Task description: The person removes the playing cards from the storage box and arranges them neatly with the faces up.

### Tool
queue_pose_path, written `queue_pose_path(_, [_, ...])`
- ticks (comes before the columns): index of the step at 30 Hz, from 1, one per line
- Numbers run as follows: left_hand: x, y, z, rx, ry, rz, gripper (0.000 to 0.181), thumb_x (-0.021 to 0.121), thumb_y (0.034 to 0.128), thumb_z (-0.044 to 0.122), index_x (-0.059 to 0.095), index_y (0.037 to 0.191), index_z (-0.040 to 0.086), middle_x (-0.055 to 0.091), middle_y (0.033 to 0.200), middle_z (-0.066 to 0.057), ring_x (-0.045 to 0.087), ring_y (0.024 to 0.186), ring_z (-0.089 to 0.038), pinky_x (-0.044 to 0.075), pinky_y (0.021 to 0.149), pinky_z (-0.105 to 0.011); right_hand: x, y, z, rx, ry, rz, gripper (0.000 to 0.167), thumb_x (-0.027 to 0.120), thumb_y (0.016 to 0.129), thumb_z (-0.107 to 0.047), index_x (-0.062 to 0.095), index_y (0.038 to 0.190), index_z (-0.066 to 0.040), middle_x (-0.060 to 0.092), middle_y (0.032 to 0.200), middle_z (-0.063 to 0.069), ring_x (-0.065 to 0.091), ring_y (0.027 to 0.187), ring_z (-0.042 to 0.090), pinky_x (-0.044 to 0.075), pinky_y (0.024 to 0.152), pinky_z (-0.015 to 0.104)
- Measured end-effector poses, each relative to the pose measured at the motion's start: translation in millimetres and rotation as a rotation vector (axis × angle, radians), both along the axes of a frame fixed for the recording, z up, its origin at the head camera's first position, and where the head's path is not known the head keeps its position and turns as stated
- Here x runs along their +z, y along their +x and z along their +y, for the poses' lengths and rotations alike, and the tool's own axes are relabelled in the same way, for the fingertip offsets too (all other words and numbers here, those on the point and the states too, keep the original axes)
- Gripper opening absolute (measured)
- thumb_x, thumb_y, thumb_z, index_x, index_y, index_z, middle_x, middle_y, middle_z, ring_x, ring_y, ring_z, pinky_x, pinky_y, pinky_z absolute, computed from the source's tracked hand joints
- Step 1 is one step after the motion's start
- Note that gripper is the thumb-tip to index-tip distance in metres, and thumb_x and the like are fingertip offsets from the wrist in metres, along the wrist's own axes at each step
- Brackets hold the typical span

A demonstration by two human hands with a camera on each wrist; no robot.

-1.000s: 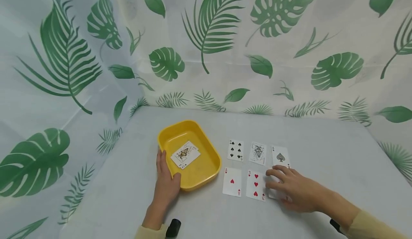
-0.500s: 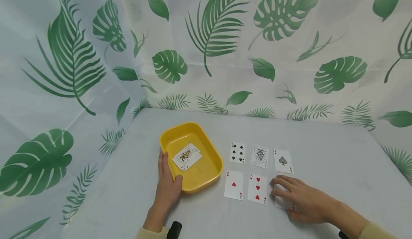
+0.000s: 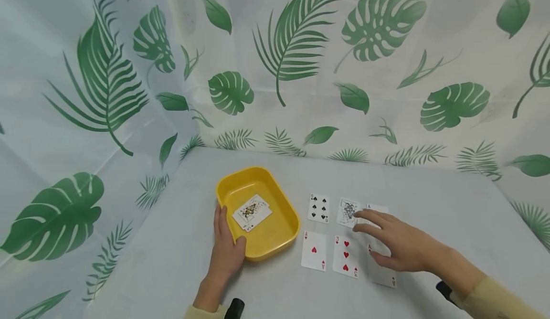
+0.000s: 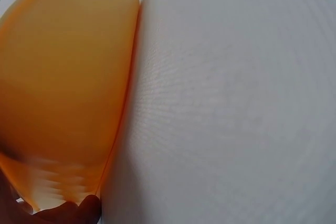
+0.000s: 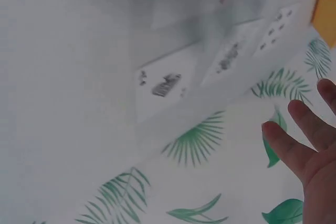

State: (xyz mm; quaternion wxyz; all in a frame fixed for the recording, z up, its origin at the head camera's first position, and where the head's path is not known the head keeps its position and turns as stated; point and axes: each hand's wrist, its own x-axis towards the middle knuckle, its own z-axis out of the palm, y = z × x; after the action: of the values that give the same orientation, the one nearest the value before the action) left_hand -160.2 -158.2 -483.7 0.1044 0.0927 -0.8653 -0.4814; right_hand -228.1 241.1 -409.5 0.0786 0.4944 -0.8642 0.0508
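In the head view, my left hand (image 3: 227,252) grips the near left corner of a yellow tray (image 3: 281,235), fingers along one wall and thumb on the other. Inside the tray lies a small pile of cards with a joker (image 3: 252,211) on top. My right hand (image 3: 399,240) hovers with fingers spread and nothing held, over the right end of two card rows. It partly hides the ace of spades (image 5: 165,85) and a lower right card (image 3: 382,276), whose suit is unclear. Beside them lie another joker (image 3: 347,211) and the three of hearts (image 3: 345,256).
Nearer the tray are the six of spades (image 3: 318,208) and the ace of hearts (image 3: 314,250), both face up. A pale cloth covers the table (image 3: 447,204). Leaf-patterned curtains (image 3: 301,109) hang behind and to the left.
My right hand has lifted off the lower right card and moved forward over the back row, now covering much of the ace of spades. My left hand stays on the tray.
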Motion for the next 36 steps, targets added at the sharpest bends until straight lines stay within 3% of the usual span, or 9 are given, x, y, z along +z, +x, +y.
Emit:
queue_pose_path(5, [-0.1,-0.6,0.9,0.0,0.006,0.001,0.088,0.05,0.0841,0.002,0.008,0.161,0.006,-0.005,0.168,-0.008,0.024,0.144,-0.034,0.031,0.109,-0.054,21.9,-19.0,-31,-0.007,-0.058,0.0,0.065,0.082,0.078,-0.022,0.054,0.137,-0.02,0.047,0.148,0.007,0.052,0.127,0.029,0.049,0.094,0.051])
queue_pose_path(8, [-1.7,0.5,0.7,0.009,0.007,0.002,0.088,0.05,0.0839,0.002,0.008,0.161,0.006,-0.004,0.168,-0.009,0.024,0.144,-0.035,0.031,0.109,-0.055,30.9,-31.2,-59,0.035,-0.106,-0.006,0.06,0.079,0.082,-0.023,0.055,0.136,-0.017,0.048,0.147,0.009,0.052,0.127,0.031,0.048,0.096,0.053])
queue_pose_path(13, [-5.1,0.5,0.7,0.013,0.018,0.021,0.087,0.05,0.0832,0.001,0.009,0.16,0.005,-0.003,0.168,-0.011,0.024,0.144,-0.035,0.031,0.109,-0.054,34.4,-46.7,-111,0.109,-0.122,-0.019,0.054,0.075,0.087,-0.027,0.054,0.135,-0.015,0.048,0.148,0.011,0.052,0.128,0.031,0.047,0.099,0.05])
queue_pose_path(17, [-6.6,-2.4,1.0,0.01,0.014,0.038,0.087,0.051,0.0837,0.002,0.01,0.16,0.005,-0.003,0.168,-0.01,0.022,0.145,-0.034,0.031,0.11,-0.054,36.9,-51.9,-151,0.106,-0.085,-0.054,0.053,0.074,0.089,-0.031,0.055,0.136,-0.015,0.05,0.146,0.012,0.054,0.126,0.031,0.047,0.099,0.048])
queue_pose_path(21, [-6.4,-4.3,1.2,0.014,0.002,0.039,0.087,0.052,0.0845,0.003,0.01,0.161,0.006,-0.003,0.168,-0.009,0.02,0.147,-0.034,0.03,0.11,-0.054,40.5,-52.6,-192,0.036,0.038,-0.142,0.054,0.073,0.09,-0.034,0.058,0.136,-0.011,0.057,0.136,0.011,0.061,0.113,0.027,0.05,0.096,0.044])
queue_pose_path(25, [-5.5,-3.5,1.1,0.018,0.007,0.044,0.087,0.053,0.0846,0.002,0.011,0.16,0.004,-0.002,0.168,-0.011,0.02,0.147,-0.035,0.03,0.111,-0.054,38.7,-54.1,-230,-0.053,0.282,-0.274,0.046,0.073,0.091,-0.034,0.064,0.13,-0.012,0.062,0.12,0.004,0.061,0.095,0.02,0.052,0.09,0.037])
queue_pose_path(28, [-5.1,-3.3,1.2,0.018,0.012,0.051,0.086,0.053,0.085,0.002,0.011,0.16,0.003,-0.001,0.168,-0.012,0.019,0.148,-0.034,0.03,0.111,-0.053,34.0,-53.9,-250,-0.113,0.456,-0.348,0.029,0.073,0.092,-0.027,0.071,0.118,-0.015,0.062,0.105,-0.001,0.057,0.085,0.017,0.051,0.085,0.034])
queue_pose_path(32, [-5.1,-4.0,1.2,0.022,0.011,0.06,0.086,0.053,0.0849,0.002,0.012,0.16,0.003,-0.001,0.168,-0.011,0.021,0.147,-0.033,0.032,0.11,-0.051,24.9,-52.1,-267,-0.157,0.608,-0.358,0.017,0.071,0.092,-0.018,0.074,0.109,-0.018,0.06,0.094,-0.005,0.052,0.084,0.016,0.049,0.085,0.031])
queue_pose_path(36, [-4.4,-4.6,1.5,0.02,0.015,0.064,0.086,0.053,0.0844,0.002,0.012,0.16,0.003,0.0,0.168,-0.011,0.025,0.145,-0.034,0.034,0.109,-0.052,18.7,-52.8,-276,-0.168,0.688,-0.306,0.019,0.069,0.093,-0.018,0.074,0.111,-0.022,0.059,0.096,-0.005,0.051,0.085,0.015,0.048,0.086,0.03])
